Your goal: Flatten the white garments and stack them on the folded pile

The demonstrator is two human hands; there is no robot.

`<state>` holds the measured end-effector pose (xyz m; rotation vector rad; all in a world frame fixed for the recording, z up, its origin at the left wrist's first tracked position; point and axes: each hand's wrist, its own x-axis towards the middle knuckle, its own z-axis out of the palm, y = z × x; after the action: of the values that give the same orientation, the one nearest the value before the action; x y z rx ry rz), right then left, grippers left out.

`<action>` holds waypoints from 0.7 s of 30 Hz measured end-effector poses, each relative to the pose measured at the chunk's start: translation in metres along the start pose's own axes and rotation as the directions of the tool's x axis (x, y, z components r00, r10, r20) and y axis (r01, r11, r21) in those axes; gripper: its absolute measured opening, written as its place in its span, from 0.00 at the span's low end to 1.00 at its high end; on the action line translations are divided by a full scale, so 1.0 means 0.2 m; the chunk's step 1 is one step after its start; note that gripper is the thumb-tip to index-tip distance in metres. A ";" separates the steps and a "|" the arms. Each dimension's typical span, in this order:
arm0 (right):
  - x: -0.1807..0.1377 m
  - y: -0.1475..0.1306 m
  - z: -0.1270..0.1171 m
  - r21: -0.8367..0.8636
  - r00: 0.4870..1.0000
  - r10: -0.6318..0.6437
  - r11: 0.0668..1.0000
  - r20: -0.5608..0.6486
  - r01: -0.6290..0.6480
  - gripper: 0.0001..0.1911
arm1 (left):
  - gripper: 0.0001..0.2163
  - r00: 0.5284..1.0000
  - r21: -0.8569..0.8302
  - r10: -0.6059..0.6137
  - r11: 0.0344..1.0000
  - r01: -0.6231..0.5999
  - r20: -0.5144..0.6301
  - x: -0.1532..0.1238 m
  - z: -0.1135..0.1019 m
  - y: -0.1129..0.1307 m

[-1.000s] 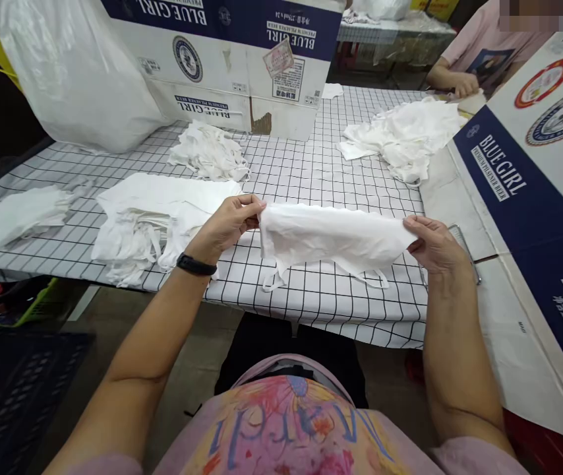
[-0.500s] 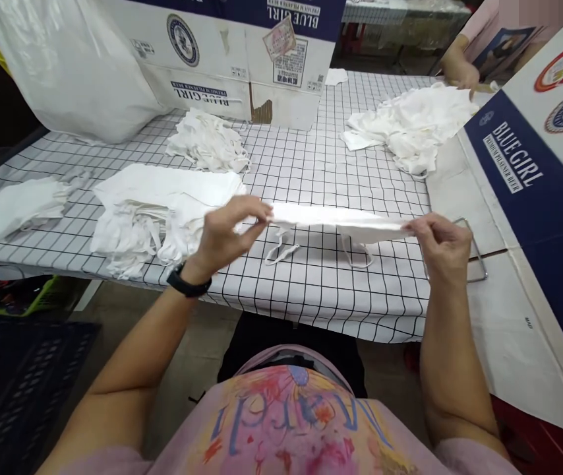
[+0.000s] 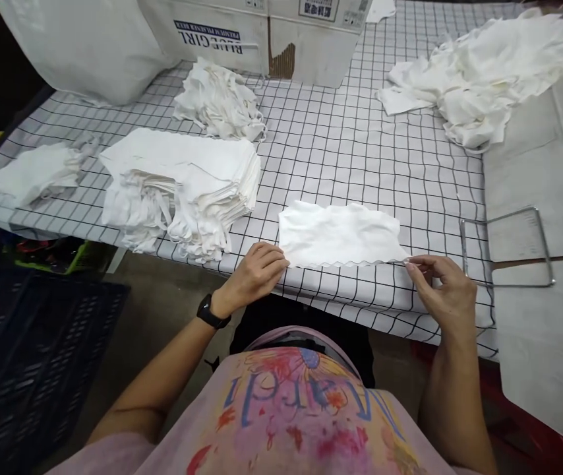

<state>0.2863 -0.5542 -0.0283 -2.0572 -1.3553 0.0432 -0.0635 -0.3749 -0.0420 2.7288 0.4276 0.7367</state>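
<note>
A flat white cloth piece (image 3: 341,234) with a scalloped near edge lies on the checked tablecloth (image 3: 360,152) in front of me. My left hand (image 3: 256,270) pinches its near left corner, a black band on that wrist. My right hand (image 3: 442,290) pinches the near right corner with thumb and fingertips. To the left of my left hand stands a neat stack of the same white pieces (image 3: 187,185), their straps hanging off the table edge.
A loose heap of white pieces (image 3: 479,72) lies at the far right, a smaller heap (image 3: 219,99) at the back. More pieces (image 3: 34,171) lie far left. Cardboard boxes (image 3: 271,33), a white plastic bag (image 3: 88,46), a wire frame (image 3: 506,247) on grey board, a dark crate (image 3: 29,349) below.
The cloth piece, held stretched in the air between both hands, has been lowered and laid flat on the table. Both hands came down to the near table edge, still on its corners.
</note>
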 end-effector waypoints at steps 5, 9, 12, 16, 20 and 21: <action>-0.02 -0.09 0.06 -0.015 0.998 -0.041 0.999 -0.054 0.040 0.06 | 0.07 0.998 0.102 -0.042 0.994 0.038 0.038 0.01 0.00 0.00; -0.05 -0.16 0.10 -0.010 0.996 -0.084 0.996 -0.039 0.083 0.05 | 0.07 0.997 0.157 -0.068 0.986 0.061 0.040 0.00 0.00 0.01; -0.05 -0.23 0.13 0.019 0.992 -0.128 0.992 -0.018 0.128 0.04 | 0.06 0.997 0.146 -0.078 0.987 0.073 0.025 -0.01 0.01 0.01; -0.08 -0.37 0.21 0.160 0.983 -0.177 0.973 0.043 0.168 0.04 | 0.06 0.994 0.125 -0.095 0.987 0.101 -0.055 -0.02 0.04 0.04; -0.13 -0.55 0.33 0.461 0.948 -0.109 0.886 0.299 -0.044 0.08 | 0.04 0.976 0.040 -0.152 0.986 0.160 -0.156 0.01 0.05 0.13; -0.15 -0.59 0.36 0.533 0.908 -0.070 0.827 0.412 -0.178 0.11 | 0.04 0.970 0.008 -0.170 0.985 0.173 -0.172 0.03 0.06 0.16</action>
<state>0.1506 -0.5138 -0.0306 -1.6175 -1.3137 0.8577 -0.0465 -0.4041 -0.0380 2.6164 0.7044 0.9268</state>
